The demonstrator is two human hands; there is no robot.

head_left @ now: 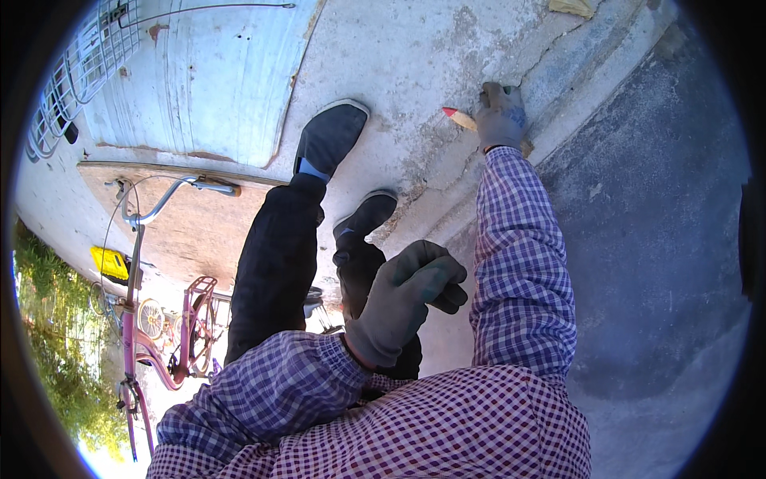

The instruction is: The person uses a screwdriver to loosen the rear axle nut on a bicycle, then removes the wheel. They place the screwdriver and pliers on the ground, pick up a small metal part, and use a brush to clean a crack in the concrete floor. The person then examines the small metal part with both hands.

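My right hand [501, 112] is in a grey glove, reaching down to the worn concrete by a cracked step edge. Its fingers are curled around a light wooden tool with a red tip [458, 116], whose other end is hidden by the hand. My gloved left hand [403, 295] hangs in front of my body, above my legs, with thumb and fingers curled together; whether anything is inside them is hidden. My dark shoes [332, 132] stand on the concrete to the left of my right hand.
A pale sheet panel [195, 72] and wooden board [167, 219] lie left, beside a wire basket [68, 80]. A pink bicycle [129, 335] and yellow object [108, 262] are farther left. A tan scrap [570, 6] lies above; a dark floor [638, 239] borders the step at right.
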